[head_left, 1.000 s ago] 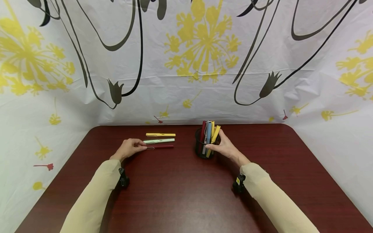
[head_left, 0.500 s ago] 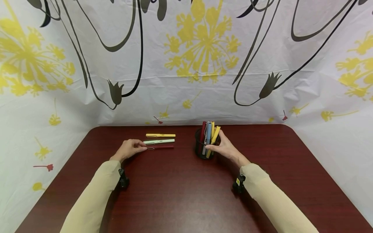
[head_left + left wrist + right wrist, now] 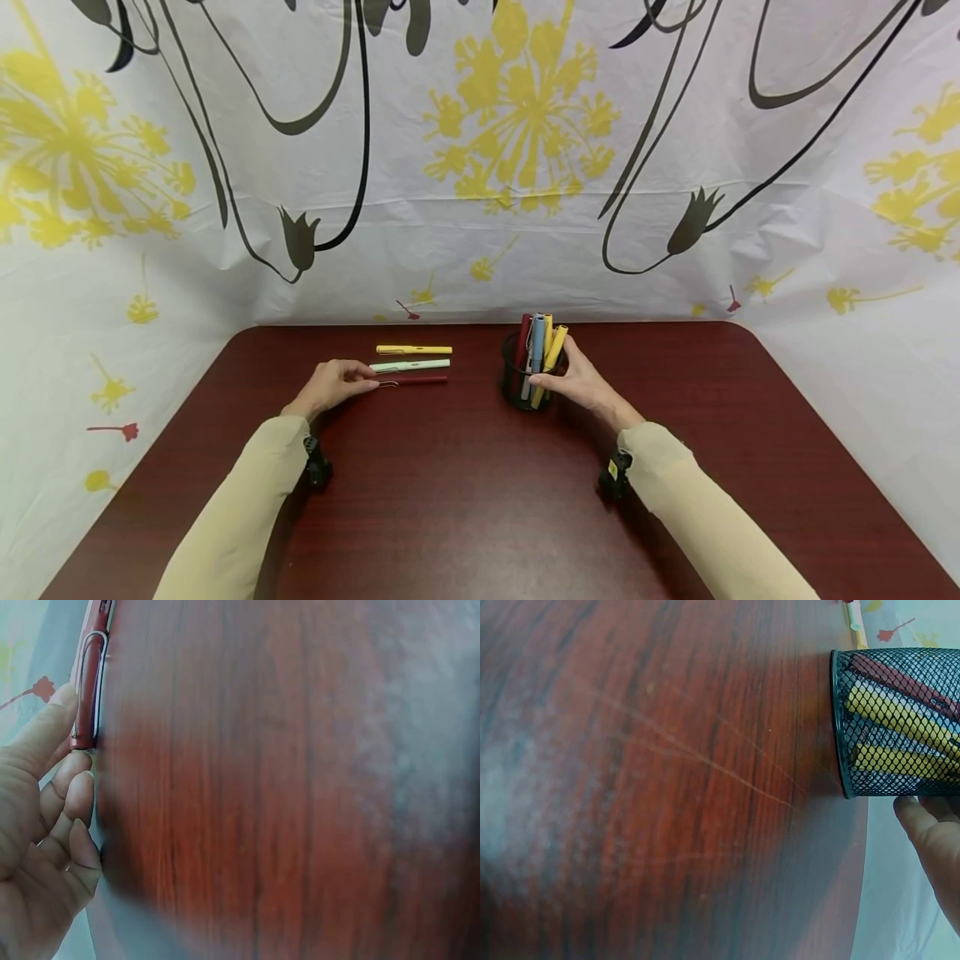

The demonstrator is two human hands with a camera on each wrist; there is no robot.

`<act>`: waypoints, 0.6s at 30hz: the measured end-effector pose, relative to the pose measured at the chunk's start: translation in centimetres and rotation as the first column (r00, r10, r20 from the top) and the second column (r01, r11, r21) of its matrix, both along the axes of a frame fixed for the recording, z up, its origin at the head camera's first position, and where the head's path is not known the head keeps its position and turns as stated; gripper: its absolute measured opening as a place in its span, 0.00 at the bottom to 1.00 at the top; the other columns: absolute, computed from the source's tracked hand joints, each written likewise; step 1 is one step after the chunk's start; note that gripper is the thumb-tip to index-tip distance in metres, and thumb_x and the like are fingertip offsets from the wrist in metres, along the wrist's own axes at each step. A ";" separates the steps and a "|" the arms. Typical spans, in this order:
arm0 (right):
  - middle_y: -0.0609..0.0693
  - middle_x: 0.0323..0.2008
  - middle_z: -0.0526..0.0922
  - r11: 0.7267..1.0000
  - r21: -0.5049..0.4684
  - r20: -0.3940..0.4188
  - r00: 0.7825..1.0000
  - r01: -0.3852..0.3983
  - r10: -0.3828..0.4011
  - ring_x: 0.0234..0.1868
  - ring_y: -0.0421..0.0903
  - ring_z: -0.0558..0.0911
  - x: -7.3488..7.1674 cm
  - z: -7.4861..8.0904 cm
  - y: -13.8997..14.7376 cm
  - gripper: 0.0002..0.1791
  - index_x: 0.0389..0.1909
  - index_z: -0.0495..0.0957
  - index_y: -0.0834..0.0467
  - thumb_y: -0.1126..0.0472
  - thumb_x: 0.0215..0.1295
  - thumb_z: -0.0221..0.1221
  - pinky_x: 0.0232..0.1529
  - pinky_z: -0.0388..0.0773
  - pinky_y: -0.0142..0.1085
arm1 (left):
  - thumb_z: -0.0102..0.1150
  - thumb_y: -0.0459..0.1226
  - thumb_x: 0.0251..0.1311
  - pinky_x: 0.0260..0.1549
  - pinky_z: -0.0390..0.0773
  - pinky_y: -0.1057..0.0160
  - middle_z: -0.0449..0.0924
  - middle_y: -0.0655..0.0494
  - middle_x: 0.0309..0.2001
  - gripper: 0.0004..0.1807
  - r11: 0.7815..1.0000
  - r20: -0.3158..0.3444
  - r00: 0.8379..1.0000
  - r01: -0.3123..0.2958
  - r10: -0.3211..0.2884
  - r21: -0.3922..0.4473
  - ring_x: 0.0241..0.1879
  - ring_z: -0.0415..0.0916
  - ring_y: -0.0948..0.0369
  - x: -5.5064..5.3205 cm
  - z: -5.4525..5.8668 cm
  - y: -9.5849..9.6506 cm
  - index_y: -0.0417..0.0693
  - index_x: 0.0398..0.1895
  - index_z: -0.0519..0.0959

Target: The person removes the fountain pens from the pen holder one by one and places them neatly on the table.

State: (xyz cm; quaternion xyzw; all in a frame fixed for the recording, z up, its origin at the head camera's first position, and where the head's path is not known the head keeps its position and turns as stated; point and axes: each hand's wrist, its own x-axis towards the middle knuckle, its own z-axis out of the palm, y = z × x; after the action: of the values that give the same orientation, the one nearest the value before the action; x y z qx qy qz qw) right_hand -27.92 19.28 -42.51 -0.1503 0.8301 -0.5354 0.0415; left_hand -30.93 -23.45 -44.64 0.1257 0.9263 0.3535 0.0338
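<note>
In the head view my left hand is at the far left of the table, thumb and fingers pinching the clip end of a dark red pen that lies flat. Up close in the left wrist view, the thumb presses beside that red pen's metal clip. Just behind it lie a mint-green pen and a yellow pen, roughly parallel. My right hand holds a black mesh pen cup from its right side. Upright in the cup are red, blue, grey and yellow pens.
A dark red-brown wooden table carries everything. A white curtain with yellow and grey flower prints hangs behind its far edge and at both sides. Each wrist wears a small black camera.
</note>
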 end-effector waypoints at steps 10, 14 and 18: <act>0.60 0.74 0.39 1.000 -0.009 -0.004 1.000 -0.004 0.004 0.74 0.56 0.40 0.1 0.2 0.0 0.56 0.74 0.34 0.58 0.54 0.57 0.66 0.67 0.50 0.59 | 0.64 0.46 0.57 0.32 0.75 0.62 0.81 0.54 0.31 0.15 1.000 -0.105 0.994 -0.012 0.013 0.010 0.30 0.75 0.61 0.0 0.6 0.3 0.46 0.42 0.83; 0.60 0.74 0.36 1.000 0.006 0.010 1.000 0.003 -0.003 0.74 0.57 0.39 0.0 0.2 0.0 0.58 0.74 0.32 0.59 0.53 0.57 0.66 0.68 0.49 0.59 | 0.63 0.45 0.58 0.31 0.75 0.62 0.82 0.54 0.31 0.15 0.999 -0.180 0.984 -0.001 0.007 0.035 0.30 0.76 0.60 -0.1 1.4 1.6 0.45 0.43 0.83; 0.60 0.74 0.34 1.000 0.013 0.020 1.000 0.006 -0.007 0.74 0.57 0.38 0.0 0.2 0.0 0.58 0.74 0.31 0.58 0.52 0.58 0.65 0.68 0.48 0.59 | 0.63 0.44 0.58 0.30 0.75 0.63 0.82 0.55 0.31 0.15 0.998 -0.224 0.974 0.050 -0.041 0.036 0.30 0.76 0.61 -0.1 2.5 4.0 0.44 0.44 0.83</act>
State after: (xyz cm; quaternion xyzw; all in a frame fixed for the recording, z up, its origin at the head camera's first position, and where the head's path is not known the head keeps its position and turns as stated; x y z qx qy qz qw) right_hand -27.92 19.28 -42.33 -0.1419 0.8336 -0.5317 0.0490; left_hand -30.99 -19.44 -42.09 0.1865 0.9136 0.3554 -0.0652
